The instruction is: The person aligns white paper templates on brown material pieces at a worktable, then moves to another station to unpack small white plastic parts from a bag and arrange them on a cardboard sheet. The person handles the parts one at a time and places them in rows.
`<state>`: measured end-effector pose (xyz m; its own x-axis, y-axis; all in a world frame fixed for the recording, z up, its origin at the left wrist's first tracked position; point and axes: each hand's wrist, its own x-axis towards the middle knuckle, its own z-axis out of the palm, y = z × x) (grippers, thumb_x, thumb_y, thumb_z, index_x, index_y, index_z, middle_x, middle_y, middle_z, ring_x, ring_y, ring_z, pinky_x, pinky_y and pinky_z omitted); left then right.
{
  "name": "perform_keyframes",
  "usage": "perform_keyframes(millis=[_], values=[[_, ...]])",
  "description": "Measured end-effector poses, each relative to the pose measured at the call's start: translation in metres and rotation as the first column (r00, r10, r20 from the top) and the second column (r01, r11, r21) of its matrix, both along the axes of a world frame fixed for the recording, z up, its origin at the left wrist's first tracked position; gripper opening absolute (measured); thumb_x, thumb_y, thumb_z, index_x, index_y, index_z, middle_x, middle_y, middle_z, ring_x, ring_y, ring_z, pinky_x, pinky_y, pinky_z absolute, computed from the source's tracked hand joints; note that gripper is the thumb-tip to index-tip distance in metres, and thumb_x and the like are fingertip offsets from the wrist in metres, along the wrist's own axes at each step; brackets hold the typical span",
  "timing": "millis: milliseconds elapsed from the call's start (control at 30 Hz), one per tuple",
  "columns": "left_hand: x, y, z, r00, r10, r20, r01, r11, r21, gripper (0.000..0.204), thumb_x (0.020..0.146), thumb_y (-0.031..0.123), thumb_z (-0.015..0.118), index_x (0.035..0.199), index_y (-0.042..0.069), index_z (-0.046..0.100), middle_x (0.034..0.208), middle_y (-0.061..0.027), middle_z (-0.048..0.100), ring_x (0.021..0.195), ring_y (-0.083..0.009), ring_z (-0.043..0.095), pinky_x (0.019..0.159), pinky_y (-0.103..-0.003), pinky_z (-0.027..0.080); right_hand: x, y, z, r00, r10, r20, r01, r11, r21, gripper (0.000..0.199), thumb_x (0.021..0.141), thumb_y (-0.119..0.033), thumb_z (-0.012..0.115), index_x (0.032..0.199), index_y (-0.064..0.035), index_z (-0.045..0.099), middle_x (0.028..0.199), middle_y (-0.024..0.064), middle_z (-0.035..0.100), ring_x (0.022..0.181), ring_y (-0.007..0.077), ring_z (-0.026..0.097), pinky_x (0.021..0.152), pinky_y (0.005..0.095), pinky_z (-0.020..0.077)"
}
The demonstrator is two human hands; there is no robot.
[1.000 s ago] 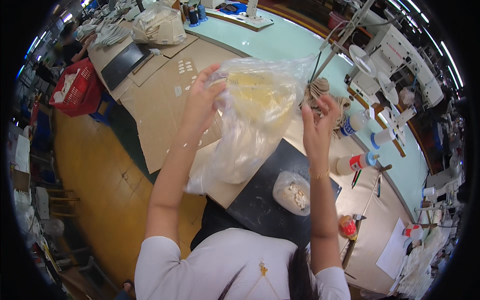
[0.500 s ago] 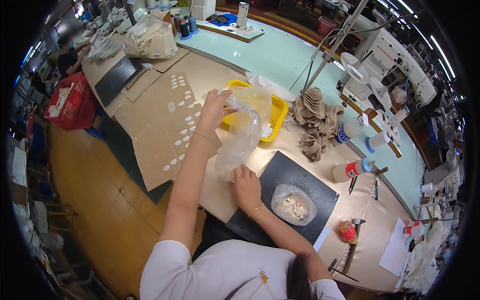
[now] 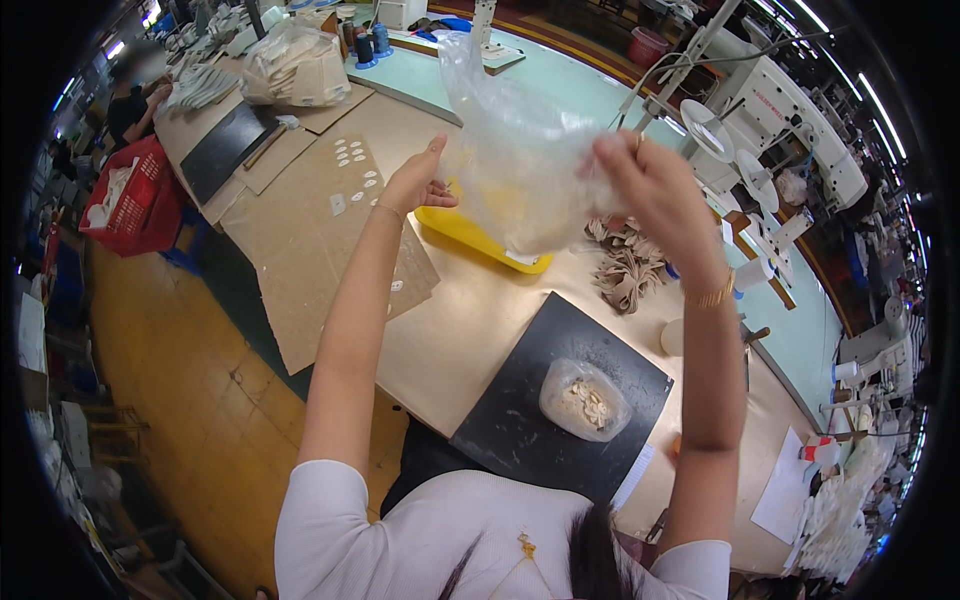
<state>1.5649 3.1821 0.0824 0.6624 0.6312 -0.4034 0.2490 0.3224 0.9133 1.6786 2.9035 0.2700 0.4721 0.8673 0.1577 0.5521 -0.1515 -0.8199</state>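
A clear plastic bag (image 3: 530,165) is lifted and spread over the yellow tray (image 3: 480,245), hiding much of it. My right hand (image 3: 645,185), its fingertips blurred, grips the bag's right side. At the bag's left side is my left hand (image 3: 415,185), thumb raised and fingers apart; whether it touches the plastic is unclear. Nearer to me, a small clear bag-lined container (image 3: 587,400) of pale, flat pieces rests on a black board (image 3: 520,400).
Brown cardboard (image 3: 290,250) with small white oval pieces lies left. Bunched beige fabric strips (image 3: 628,275) sit beyond the black board. A sewing machine (image 3: 790,120) stands far right. At left are red baskets (image 3: 145,225) and a person (image 3: 135,105).
My right hand has moved up and right from the table edge, raising and spreading the bag. My left hand has shifted slightly left and down, its fingers now apart.
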Motion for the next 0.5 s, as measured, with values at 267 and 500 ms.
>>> perform_keyframes(millis=[267,500], values=[[0.013,0.006,-0.014,0.992,-0.021,-0.125,0.016,0.999,-0.041,0.106,0.082,0.081,0.039,0.148,0.0,0.017,0.102,-0.0253,0.049,0.065,-0.0322,0.064,0.061,-0.038,0.061,0.078,0.091,0.013,0.909,-0.031,0.415,0.155,0.951,-0.267,0.038,0.099,-0.033,0.05,0.088,0.0014,0.06,0.069,0.0071,0.065,0.051,0.014,0.063,0.045,0.0264,0.0488],[0.008,0.016,-0.031,0.984,0.025,-0.179,-0.021,0.999,0.024,0.104,0.081,0.081,0.042,0.143,-0.001,0.03,0.101,-0.0214,0.049,0.067,-0.0305,0.063,0.059,-0.035,0.059,0.09,0.112,0.015,0.854,-0.041,0.518,0.154,0.972,-0.177,0.037,0.095,-0.033,0.055,0.099,0.0014,0.068,0.076,0.0148,0.07,0.056,0.0206,0.067,0.063,0.0321,0.0543]])
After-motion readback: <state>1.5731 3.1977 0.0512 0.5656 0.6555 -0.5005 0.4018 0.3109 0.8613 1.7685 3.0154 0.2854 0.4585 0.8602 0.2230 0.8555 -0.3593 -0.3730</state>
